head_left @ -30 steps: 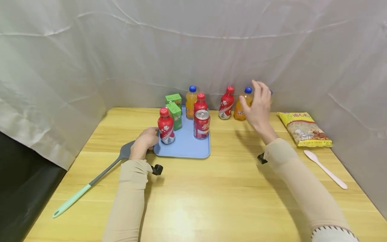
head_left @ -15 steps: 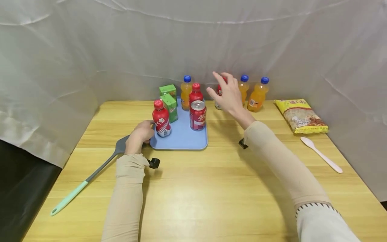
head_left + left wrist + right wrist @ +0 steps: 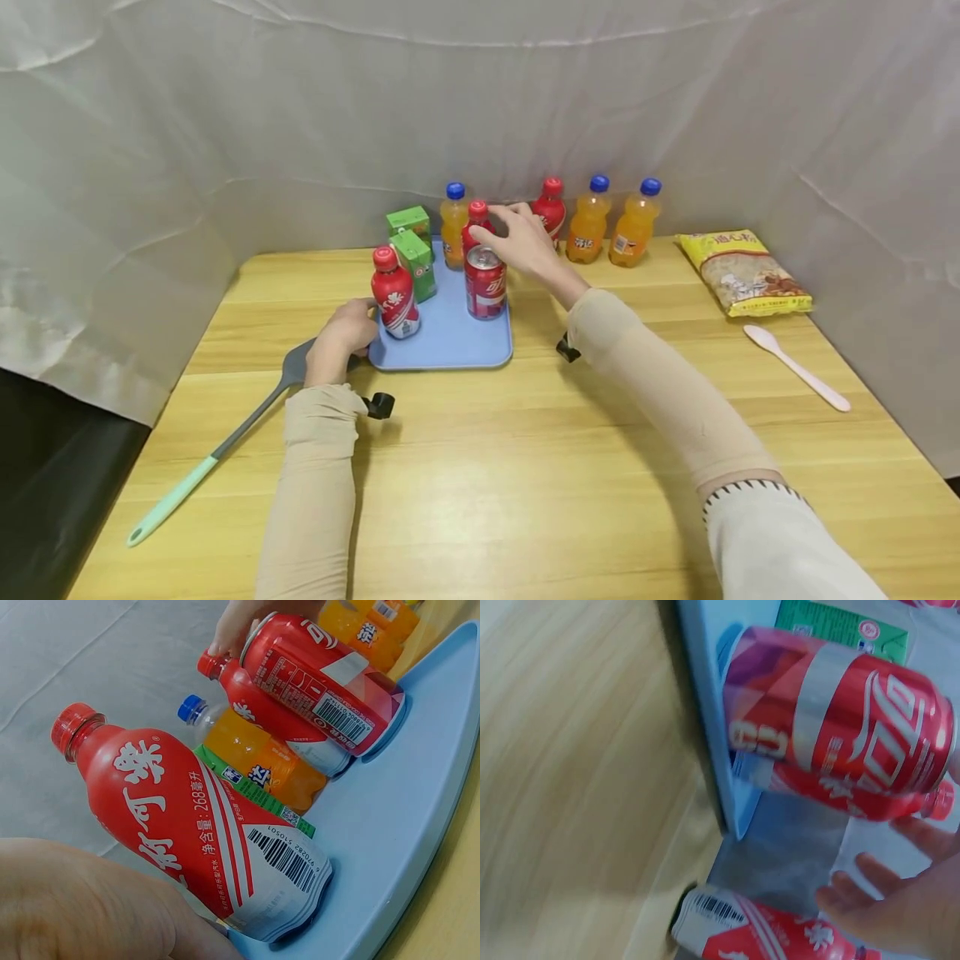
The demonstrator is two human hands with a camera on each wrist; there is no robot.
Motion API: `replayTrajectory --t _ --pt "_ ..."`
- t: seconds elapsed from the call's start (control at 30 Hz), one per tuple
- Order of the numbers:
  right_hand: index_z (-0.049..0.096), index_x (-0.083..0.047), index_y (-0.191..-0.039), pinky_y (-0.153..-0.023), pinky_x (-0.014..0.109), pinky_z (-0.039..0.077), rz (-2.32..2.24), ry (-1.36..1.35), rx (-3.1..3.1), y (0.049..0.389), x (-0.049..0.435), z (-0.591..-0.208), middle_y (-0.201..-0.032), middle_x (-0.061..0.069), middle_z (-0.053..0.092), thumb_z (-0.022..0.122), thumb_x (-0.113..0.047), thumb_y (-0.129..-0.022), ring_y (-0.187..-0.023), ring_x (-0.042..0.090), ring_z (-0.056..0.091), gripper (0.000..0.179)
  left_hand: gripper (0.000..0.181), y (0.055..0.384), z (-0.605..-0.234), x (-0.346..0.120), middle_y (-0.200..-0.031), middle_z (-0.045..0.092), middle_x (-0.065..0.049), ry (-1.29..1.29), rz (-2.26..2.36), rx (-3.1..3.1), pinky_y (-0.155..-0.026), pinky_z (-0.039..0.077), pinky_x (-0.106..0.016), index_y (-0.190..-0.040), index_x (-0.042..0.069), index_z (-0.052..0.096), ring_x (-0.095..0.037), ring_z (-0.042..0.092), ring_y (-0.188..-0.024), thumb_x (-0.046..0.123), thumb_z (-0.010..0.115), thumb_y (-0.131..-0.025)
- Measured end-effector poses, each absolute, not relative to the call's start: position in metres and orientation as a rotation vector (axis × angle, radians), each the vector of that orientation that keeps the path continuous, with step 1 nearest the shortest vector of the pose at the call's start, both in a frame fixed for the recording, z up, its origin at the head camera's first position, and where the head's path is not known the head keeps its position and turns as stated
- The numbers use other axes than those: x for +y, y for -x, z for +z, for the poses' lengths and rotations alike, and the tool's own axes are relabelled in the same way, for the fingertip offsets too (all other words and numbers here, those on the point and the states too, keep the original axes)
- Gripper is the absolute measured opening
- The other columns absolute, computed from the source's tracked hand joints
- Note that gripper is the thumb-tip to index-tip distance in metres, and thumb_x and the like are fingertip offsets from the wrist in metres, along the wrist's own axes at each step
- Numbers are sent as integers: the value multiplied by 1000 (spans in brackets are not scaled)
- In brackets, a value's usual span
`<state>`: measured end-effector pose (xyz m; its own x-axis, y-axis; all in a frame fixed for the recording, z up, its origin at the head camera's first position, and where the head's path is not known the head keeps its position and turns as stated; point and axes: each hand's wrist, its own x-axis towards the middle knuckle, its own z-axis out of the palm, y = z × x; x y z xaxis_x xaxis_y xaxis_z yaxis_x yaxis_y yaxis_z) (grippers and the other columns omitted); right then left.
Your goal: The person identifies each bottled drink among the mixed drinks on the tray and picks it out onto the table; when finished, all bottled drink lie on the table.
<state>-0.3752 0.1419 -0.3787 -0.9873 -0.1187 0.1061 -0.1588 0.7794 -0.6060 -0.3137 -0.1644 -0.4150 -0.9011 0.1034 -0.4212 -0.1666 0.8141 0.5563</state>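
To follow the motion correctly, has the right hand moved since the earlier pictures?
Yes. In the head view, judged against the blue tray, the right hand has moved left, from near the orange bottles to the red can.

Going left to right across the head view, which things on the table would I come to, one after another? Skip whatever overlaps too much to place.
Spatula, left hand, leftmost red bottle, leftmost orange bottle, can, rightmost red bottle, middle orange bottle, rightmost orange bottle, yellow bag, spoon.
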Motion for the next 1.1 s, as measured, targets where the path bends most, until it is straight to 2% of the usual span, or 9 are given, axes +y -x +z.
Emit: replayTrajectory --t 0.17,0.33,0.47,0.7,0.87,1.0,1.1 --pt "39 -23 -162 -117 56 45 1054 -146 -2978 373 132 -376 -158 11 43 57 -71 -97 -143 30 44 83 75 313 -414 -164 -153 47 -25 49 830 2566 -63 51 -25 -168 8 24 -19 57 -75 1 45 -97" --pt "45 -15 -153 -111 52 53 1108 -65 -3031 373 122 -367 -145 10 58 64 -59 -97 -131 29 58 73 75 312 -412 -164 -155 46 -26 46 821 2569 -64 53 -25 -168 8 24 -24 62 -88 0 46 -97" --pt "48 -11 -147 -108 50 55 1130 49 -3079 375 115 -361 -139 10 65 67 -55 -96 -124 28 64 70 75 312 -412 -163 -158 44 -27 46 822 2569 -65 54 -25 -168 8 23 -27 64 -95 0 46 -97" --pt "56 -6 -135 -108 47 56 1185 93 -3078 378 111 -358 -131 13 67 71 -48 -96 -118 29 65 60 74 312 -414 -163 -157 45 -27 36 830 2578 -65 55 -25 -168 8 24 -24 62 -87 1 47 -97" --pt "61 -8 -128 -98 45 61 1132 126 -3024 378 113 -363 -121 10 72 73 -53 -93 -108 28 70 58 74 313 -416 -163 -156 45 -27 30 844 2571 -65 55 -25 -168 7 25 -24 61 -86 1 47 -98" --pt "62 -9 -133 -93 43 63 1091 102 -2970 377 115 -366 -122 9 74 74 -55 -92 -107 27 73 63 73 313 -416 -163 -155 46 -27 29 845 2565 -64 55 -24 -168 7 24 -25 62 -88 1 47 -98" --pt "58 -10 -144 -97 43 62 1107 59 -2912 377 117 -365 -133 10 72 74 -55 -92 -114 28 72 70 73 313 -415 -164 -157 45 -25 46 846 2564 -66 55 -25 -168 8 25 -25 62 -91 1 46 -99"
